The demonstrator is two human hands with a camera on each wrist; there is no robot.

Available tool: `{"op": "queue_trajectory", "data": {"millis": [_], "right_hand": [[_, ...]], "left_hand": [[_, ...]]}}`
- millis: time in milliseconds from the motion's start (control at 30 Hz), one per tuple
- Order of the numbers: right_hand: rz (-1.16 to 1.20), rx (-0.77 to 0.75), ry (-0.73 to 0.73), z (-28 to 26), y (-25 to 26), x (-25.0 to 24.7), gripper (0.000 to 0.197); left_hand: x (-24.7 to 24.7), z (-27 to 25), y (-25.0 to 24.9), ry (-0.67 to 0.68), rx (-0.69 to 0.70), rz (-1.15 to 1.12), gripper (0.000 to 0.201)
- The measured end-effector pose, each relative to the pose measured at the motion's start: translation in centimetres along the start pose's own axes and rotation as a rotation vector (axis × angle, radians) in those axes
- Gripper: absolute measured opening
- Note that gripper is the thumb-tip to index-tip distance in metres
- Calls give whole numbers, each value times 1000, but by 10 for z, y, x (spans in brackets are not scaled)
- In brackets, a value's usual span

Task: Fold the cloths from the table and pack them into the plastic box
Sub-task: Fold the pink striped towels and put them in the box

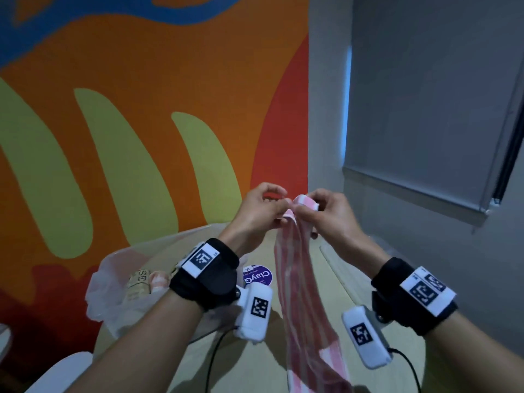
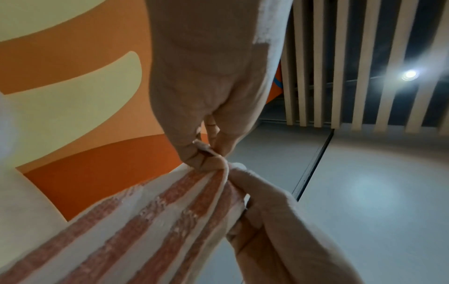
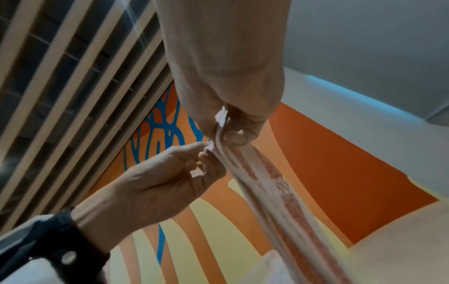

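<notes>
A pink and white striped cloth (image 1: 297, 273) hangs bunched in the air in front of me, its lower end reaching the table. Both hands meet at its top edge. My left hand (image 1: 262, 207) pinches the edge between thumb and fingertips. My right hand (image 1: 317, 214) grips the top end, which loops over its fingers. In the left wrist view the left hand (image 2: 206, 151) nips the hem of the cloth (image 2: 150, 221) beside the right hand (image 2: 262, 201). In the right wrist view the right hand (image 3: 228, 123) clamps the gathered cloth (image 3: 274, 184), with the left hand (image 3: 184, 167) touching it.
A pale wooden table (image 1: 337, 285) lies below my arms. At its left a crumpled clear plastic bag (image 1: 113, 287) holds folded items. A purple round sticker (image 1: 259, 275) lies on the table. A painted wall stands behind, a blind at the right.
</notes>
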State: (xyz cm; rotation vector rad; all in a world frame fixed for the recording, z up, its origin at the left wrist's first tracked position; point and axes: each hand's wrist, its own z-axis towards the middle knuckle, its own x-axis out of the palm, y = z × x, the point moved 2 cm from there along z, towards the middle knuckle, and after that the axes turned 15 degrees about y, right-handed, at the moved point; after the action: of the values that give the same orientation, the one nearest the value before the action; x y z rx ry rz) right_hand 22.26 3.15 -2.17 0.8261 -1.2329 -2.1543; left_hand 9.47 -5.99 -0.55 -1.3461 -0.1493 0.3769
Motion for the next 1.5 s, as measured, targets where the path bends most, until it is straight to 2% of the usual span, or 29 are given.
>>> {"op": "queue_trajectory", "data": {"millis": [133,167,233,300,367,433,467,533,567,667,700,767,833,933,1000,1067,1133,1233,1300,1333,1367,1433,1500], "right_hand": [[-15,-95,-24,0,11,0,10],[-16,-99,-19,0,13,0,8],[-3,-89,89,-1,18,3,5],[-41,-78,279,-3,21,6,16],[-91,-51,420,-6,26,5,39],[-101,-24,450,-5,31,-2,57],[-111,-25,396,-3,33,-8,57],[-180,-43,250,3,36,-21,43],[-233,-47,252,5,37,-26,34],[-324,-14,529,6,34,-30,21],[-347,-11,587,5,33,-31,22],[-348,-24,615,3,33,-36,37],[-286,-56,612,1,44,-42,51],[-175,-170,568,-1,82,-49,31],[-112,-269,478,3,107,-52,21],[-45,-333,368,13,116,-51,15],[-47,-302,291,24,104,-47,18],[-337,-85,325,39,58,-35,29],[-617,13,372,51,34,-26,13],[-701,20,350,58,33,-25,6],[-727,5,291,70,37,-29,16],[-650,-70,124,92,58,-40,31],[-521,-215,4,107,75,-51,27]], "left_hand": [[-3,-3,-6,58,25,11,6],[-3,-6,-8,70,30,5,13],[-2,-9,-10,102,38,-17,33],[-3,-12,-12,129,59,9,47],[-5,-16,-12,115,73,75,38],[-9,-18,-13,86,77,136,23],[-10,-20,-15,90,73,167,18],[-11,-24,-21,159,75,247,17],[-12,-27,-26,214,85,278,17],[-20,-39,-51,338,115,345,17],[-26,-41,-60,347,116,397,17],[-41,-46,-76,356,95,557,20],[-54,-51,-89,370,63,692,22],[-64,-57,-111,360,82,707,23],[-68,-56,-124,304,136,628,22],[-71,-50,-127,243,172,530,21],[-76,-39,-115,214,117,521,21],[-78,-14,-69,244,-81,680,15],[-75,5,-42,242,-155,808,13],[-74,17,-39,189,-150,859,14],[-75,30,-42,102,-112,883,13],[-76,51,-68,-115,50,862,10],[-76,59,-109,-263,265,816,4]]}}
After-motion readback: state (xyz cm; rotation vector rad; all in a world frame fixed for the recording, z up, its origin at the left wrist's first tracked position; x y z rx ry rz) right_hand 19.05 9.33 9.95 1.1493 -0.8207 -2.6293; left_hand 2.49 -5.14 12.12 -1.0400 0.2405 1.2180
